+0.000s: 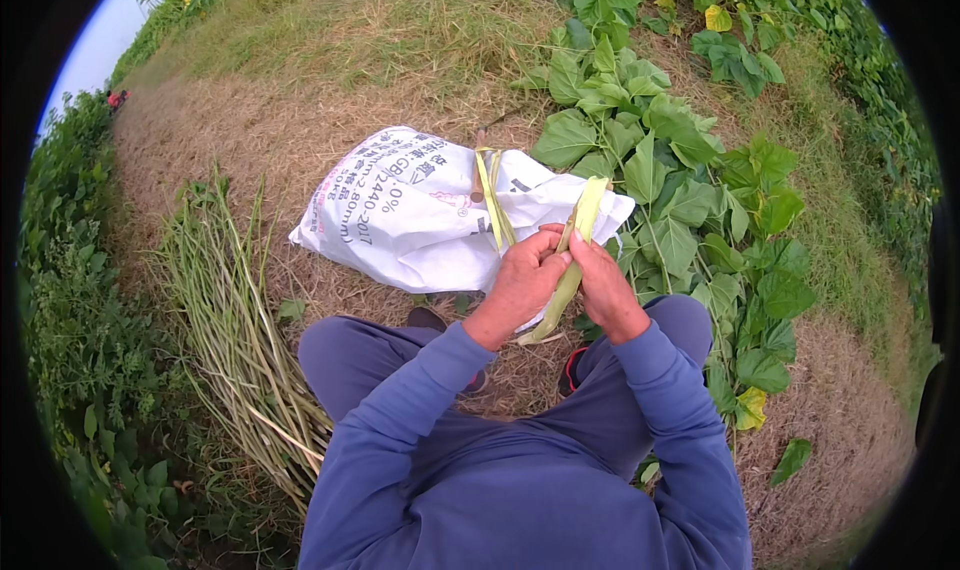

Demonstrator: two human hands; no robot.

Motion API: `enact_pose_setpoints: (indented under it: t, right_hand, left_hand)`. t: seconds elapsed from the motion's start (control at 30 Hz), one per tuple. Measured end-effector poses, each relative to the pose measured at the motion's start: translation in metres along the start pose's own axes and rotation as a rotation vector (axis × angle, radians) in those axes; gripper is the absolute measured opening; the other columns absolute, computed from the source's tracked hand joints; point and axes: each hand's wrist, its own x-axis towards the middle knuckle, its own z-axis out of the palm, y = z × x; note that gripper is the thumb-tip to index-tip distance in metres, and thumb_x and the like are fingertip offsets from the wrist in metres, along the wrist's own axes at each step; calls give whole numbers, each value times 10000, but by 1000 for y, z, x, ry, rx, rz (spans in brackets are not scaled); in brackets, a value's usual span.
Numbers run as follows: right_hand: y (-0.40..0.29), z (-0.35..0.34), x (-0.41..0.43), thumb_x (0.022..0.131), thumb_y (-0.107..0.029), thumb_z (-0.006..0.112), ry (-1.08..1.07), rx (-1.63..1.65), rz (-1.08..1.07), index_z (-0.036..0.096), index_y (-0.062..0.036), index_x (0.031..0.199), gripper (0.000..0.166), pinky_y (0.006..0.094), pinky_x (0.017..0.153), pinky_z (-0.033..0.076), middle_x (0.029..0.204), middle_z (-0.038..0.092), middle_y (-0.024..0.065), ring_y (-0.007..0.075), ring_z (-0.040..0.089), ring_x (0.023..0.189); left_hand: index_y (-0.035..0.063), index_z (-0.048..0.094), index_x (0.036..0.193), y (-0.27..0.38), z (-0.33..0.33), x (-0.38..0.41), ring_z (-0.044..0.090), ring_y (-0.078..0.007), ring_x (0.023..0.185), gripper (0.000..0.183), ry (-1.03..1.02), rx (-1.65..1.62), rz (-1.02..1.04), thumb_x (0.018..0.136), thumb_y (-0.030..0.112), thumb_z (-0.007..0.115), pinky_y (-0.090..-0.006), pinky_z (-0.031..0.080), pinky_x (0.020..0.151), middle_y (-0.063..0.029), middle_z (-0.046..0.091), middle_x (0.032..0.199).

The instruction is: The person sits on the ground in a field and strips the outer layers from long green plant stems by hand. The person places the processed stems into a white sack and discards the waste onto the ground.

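Note:
Both hands meet above a white woven sack (420, 247) lying on dry grass, between my knees and slightly beyond them. A flat, pale green strip of plant stem or bark (591, 199) is held there, its upper end standing past my fingers and its lower end (551, 319) hanging toward the ground. My left hand (529, 274) pinches its brownish edge between thumb and fingers. From the other side my right hand (606, 285) grips the same strip, thumb uppermost. Thin yellow-green strips (491, 195) drape over the sack beside a wooden tool handle (478, 172).
Long, mostly leafless green stems (232, 352) lie in a bundle at my left. To my right is a heap of leafy cut stems (671, 217). Growing plants (67, 307) border the dry-grass strip. My shoe (574, 367) shows below the right knee.

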Motion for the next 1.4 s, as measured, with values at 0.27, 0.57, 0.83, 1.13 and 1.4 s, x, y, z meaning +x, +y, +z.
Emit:
enact_pose_setpoints:
  t: [0.27, 0.57, 0.83, 1.13, 1.4]
  right_hand:
    - [-1, 6, -11, 963, -460, 452, 29, -21, 165, 575, -35, 1092, 461, 302, 631, 519, 902, 633, 73, 167, 625, 760]
    - [-7, 5, -28, 982, -394, 441, -54, 102, 295, 550, -45, 837, 393, 267, 478, 464, 686, 585, 84, 158, 564, 518]
    - [-59, -43, -97, 1000, -383, 403, -67, 382, 65, 496, -51, 793, 403, 265, 396, 375, 630, 508, 87, 145, 438, 431]
    - [-136, -244, -150, 1005, -384, 400, 721, 235, -419, 492, -99, 818, 353, 266, 446, 385, 717, 523, 43, 138, 470, 550]
    - [-163, -440, -226, 986, -406, 429, 1139, 111, -561, 549, -78, 888, 362, 297, 575, 511, 862, 655, 101, 204, 627, 716]
  left_hand:
    - [-9, 590, 1002, 12, -21, -8, 637, -271, 719, 173, 29, 753, 228, 841, 36, 544, -355, 504, 615, -131, 659, 823]
    - [41, 563, 860, 8, -62, 23, 532, -296, 686, 186, 93, 1295, 772, 688, -28, 560, -391, 445, 613, -105, 540, 666]
    - [54, 546, 745, 13, -150, 89, 544, -290, 703, 80, 263, 1613, 772, 685, 4, 568, -398, 456, 635, -103, 601, 702]
    - [63, 531, 732, 36, -167, 121, 543, -293, 703, 114, 333, 1716, 810, 656, -13, 568, -394, 450, 642, -106, 594, 703]
    - [69, 553, 772, 59, -197, 137, 564, -296, 735, 101, 379, 1831, 783, 691, 11, 555, -423, 469, 620, -102, 600, 739]
